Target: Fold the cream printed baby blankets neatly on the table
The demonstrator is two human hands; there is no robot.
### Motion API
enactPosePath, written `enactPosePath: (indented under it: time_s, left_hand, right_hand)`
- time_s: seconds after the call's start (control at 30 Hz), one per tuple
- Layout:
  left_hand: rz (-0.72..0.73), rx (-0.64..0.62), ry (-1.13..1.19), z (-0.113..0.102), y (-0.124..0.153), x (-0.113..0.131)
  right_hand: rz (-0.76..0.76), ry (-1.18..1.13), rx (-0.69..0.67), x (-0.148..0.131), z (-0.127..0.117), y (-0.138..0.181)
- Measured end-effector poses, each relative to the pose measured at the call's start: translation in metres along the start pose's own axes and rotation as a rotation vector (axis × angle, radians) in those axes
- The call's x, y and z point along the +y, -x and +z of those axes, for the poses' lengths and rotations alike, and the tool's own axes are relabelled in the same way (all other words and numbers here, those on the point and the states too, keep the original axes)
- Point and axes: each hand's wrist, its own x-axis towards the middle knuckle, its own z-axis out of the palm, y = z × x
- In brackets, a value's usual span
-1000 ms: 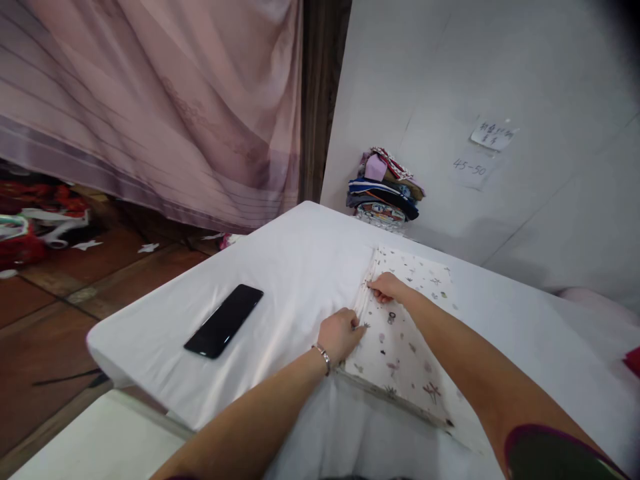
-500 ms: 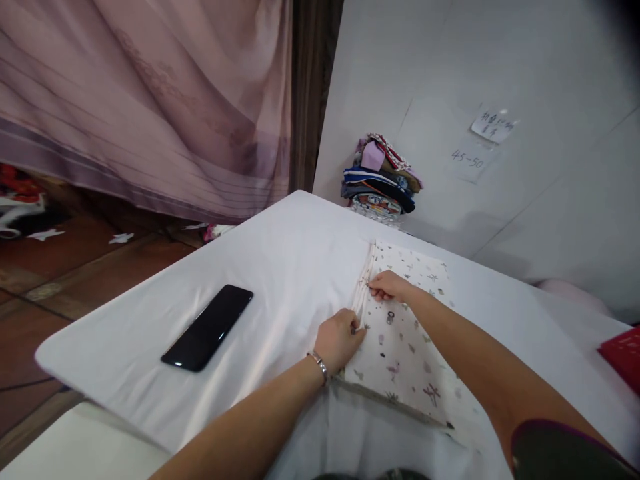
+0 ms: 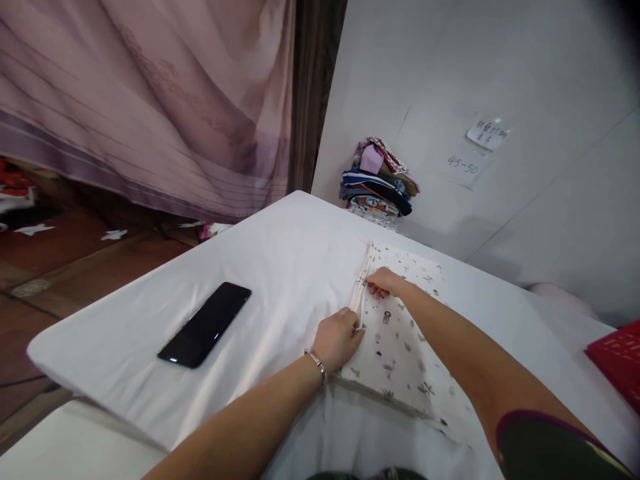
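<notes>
Pale grey panelled wall (image 3: 420, 73) beyond the hands; a pink, mauve-bordered curtain (image 3: 175, 127) hangs to the left of them. Surface: a table under a white cloth cover (image 3: 280, 260). From my station I read "45-50" on a clear-looking sheet (image 3: 465, 171) beyond the right hand; the characters on the white paper note (image 3: 487, 133) above it are too soft to make out.

The flat, folded white fabric with small printed motifs (image 3: 397, 340) lies beneath both hands. Left hand (image 3: 339, 340): fingers curled on its near-left edge; undersides hidden, so I cannot tell whether it grips. Right hand (image 3: 386, 283): fingers drawn in narrow at the same edge, farther away; pinch or mere contact, I cannot tell. Its forearm covers part of the print.

Left of the left hand, well apart: a black glossy phone (image 3: 205, 325). Beyond the right hand: a multicoloured pile of folded clothes (image 3: 379, 179), base hidden. Far right of both hands, a red object (image 3: 619, 363) is cut off by the frame.
</notes>
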Motion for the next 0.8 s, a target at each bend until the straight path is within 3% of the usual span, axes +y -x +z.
enactPosePath:
  time_s: [0.17,0.43,0.8]
  left_hand:
    - [0.010,-0.028,-0.024,-0.003,0.001,0.001]
    - [-0.067,-0.012,-0.019,-0.005,-0.001,0.000]
    - [-0.153,-0.074,-0.057,-0.004,-0.001,-0.003]
  right_hand:
    - [0.012,0.045,0.001,-0.003,-0.003,-0.001]
    - [-0.103,-0.024,-0.036,-0.003,-0.012,-0.006]
    - [0.014,0.111,0.029,-0.016,0.003,-0.002]
